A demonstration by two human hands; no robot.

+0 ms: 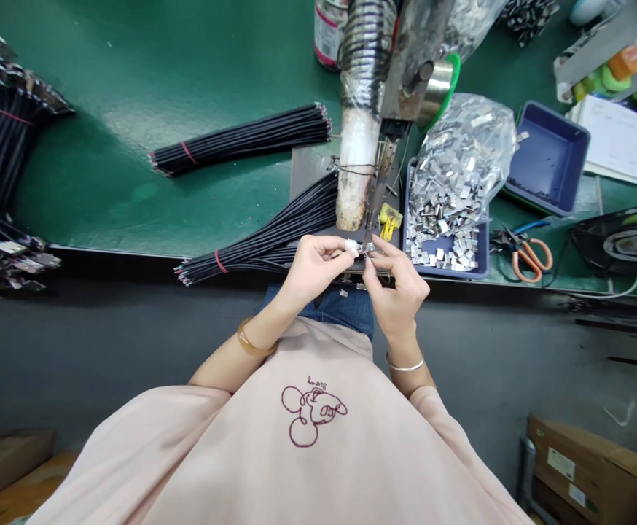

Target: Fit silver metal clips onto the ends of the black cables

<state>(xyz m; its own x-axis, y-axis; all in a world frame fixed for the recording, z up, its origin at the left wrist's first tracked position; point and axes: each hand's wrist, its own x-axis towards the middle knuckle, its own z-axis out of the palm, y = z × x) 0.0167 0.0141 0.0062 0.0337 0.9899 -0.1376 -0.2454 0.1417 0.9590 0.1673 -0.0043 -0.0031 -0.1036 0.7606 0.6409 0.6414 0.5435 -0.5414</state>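
My left hand (315, 268) pinches something small and whitish between thumb and forefinger, too small to name. Close against it, the closed fingertips of my right hand (398, 288) grip a small shiny metal piece (371, 249). Both hands meet at the bench's front edge, below a narrow upright metal bar (385, 171) and a ribbed hose (367, 65) with a white wrapped, stained end. Left of my hands lies a fanned bundle of black cables (275, 227) with a red band. A yellow clip (389, 221) sits just beyond my right fingers.
A blue tray (482, 251) holds a plastic bag (463, 138) and many metal shells. Orange-handled scissors (531, 260), a fan (630, 237) and another blue tray (551, 157) are at right. Another cable bundle (242, 138) lies behind; finished-looking cables (1, 146) pile at far left.
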